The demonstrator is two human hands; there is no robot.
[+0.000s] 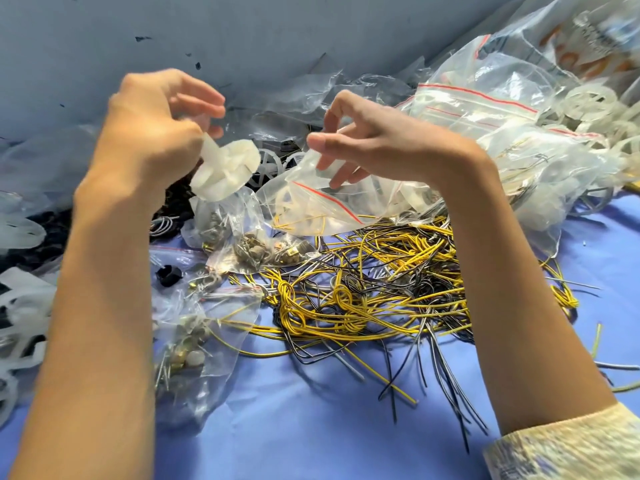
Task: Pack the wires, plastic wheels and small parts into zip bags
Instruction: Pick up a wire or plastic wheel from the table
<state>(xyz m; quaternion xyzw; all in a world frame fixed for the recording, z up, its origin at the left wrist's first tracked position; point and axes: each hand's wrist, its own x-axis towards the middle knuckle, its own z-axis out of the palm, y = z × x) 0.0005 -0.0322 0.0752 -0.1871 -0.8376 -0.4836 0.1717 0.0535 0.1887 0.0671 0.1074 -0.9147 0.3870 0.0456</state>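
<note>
Sleeve lower right | left hand grips wheel | right hand pinches zip bag just beside

Wire pile centre; parts bags left; filled bags behind right.

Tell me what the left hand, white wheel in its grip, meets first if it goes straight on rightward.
Most likely the zip bag that the right hand holds by its top edge. The left hand holds the white wheel just left of it. Depth is unclear from one view.
</note>
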